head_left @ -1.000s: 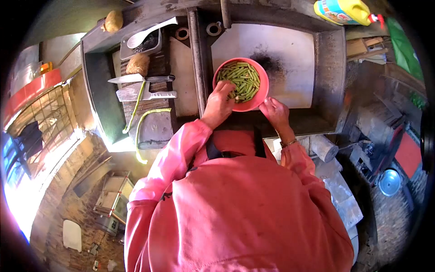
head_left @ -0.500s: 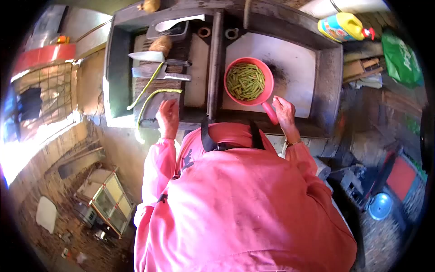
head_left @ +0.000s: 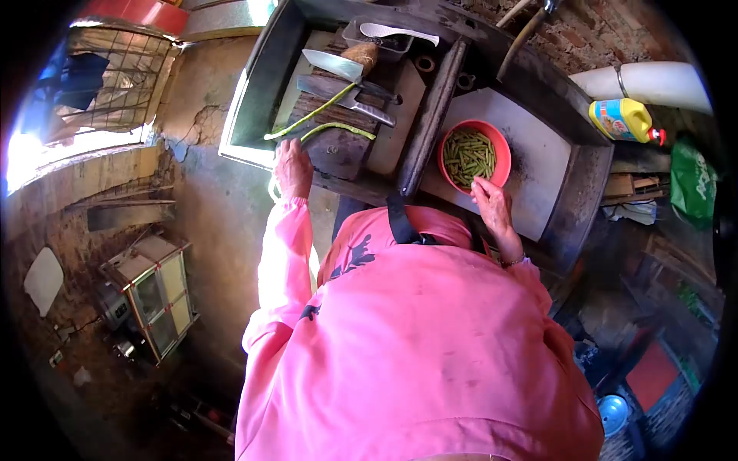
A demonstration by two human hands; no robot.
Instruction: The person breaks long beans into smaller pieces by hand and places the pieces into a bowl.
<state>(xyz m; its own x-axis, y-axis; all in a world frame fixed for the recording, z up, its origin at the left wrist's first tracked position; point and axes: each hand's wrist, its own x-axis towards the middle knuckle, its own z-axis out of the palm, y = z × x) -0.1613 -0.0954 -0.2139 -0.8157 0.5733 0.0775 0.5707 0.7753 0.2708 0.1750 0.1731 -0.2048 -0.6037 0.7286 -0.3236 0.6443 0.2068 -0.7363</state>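
Observation:
My left hand [head_left: 293, 167] is at the near left edge of the counter, its fingers bent over the lower end of a curved long bean [head_left: 338, 126]. A pale stretch of the bean shows beside the hand. A second long bean [head_left: 317, 114] lies across two knives, a cleaver [head_left: 335, 64] and a knife with a grey handle [head_left: 369, 112], on a dark wooden board [head_left: 333, 152]. At the near rim of a red bowl [head_left: 501, 157] holding cut bean pieces [head_left: 469, 157], my right hand [head_left: 493, 203] has its fingers closed. The bowl's handle is hidden, and what the fingers hold cannot be made out.
A brown round object [head_left: 361, 55], a clear plastic tub [head_left: 394, 45] and a white spoon [head_left: 400, 33] sit beyond the knives. A raised divider [head_left: 434, 115] splits the counter. On the right stand a yellow bottle [head_left: 621, 120] and a green bag [head_left: 692, 180].
The view has swung round to the left. My left hand has moved onto the curved bean's lower end. My right hand has shifted left over where the bowl's handle showed.

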